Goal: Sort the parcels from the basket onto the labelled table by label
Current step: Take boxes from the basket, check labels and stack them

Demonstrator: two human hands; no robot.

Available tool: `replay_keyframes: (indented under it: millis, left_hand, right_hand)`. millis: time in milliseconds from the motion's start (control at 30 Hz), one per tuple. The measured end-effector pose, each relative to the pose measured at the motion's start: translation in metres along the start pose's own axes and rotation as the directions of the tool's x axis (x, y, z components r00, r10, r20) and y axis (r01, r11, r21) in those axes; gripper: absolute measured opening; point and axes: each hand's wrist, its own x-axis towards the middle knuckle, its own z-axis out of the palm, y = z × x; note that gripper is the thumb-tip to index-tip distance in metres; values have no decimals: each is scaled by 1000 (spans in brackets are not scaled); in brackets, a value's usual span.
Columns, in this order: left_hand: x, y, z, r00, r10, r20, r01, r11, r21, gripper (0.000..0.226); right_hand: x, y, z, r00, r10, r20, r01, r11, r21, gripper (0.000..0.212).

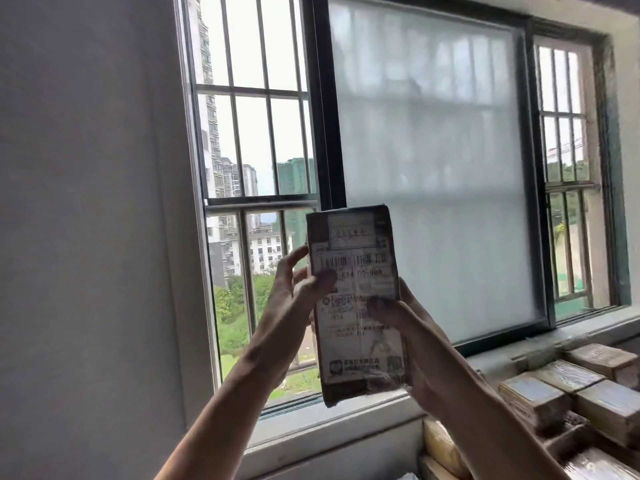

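The parcel [356, 299] is held upright at the frame's centre, label facing the person, against the bright window [433, 150], I'd guess for reading. Left hand [292, 289] fingers pinch its left edge, and right hand [414, 327] fingers clasp its right side. More stacked parcels [554, 393] wait at lower right.

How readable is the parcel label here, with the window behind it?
Head view: the parcel is backlit by the bright window, so its label looks dim; the frame is softly blurred, leaving only the barcode and large digits legible, and thumbs of the left hand and right hand cover parts.
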Motion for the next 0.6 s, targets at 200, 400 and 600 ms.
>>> replay_keyframes:
  millis: [200, 400, 600]
  left_hand:
    - [-6, 0, 6, 999, 15, -38, -13, 999, 48, 95]
    - [-16, -1, 20, 998, -60, -3, 60, 994, 92, 89]
    - [-46, 6, 70, 984, -137, 113, 132, 990, 56, 95]
  right_hand:
    - [-3, 3, -9, 999, -32, 27, 32, 999, 5, 59]
    - [-28, 2, -19, 1000, -19, 1, 19, 1000, 4, 58]
    - [-79, -19, -41, 990, 29, -136, -35, 999, -39, 65]
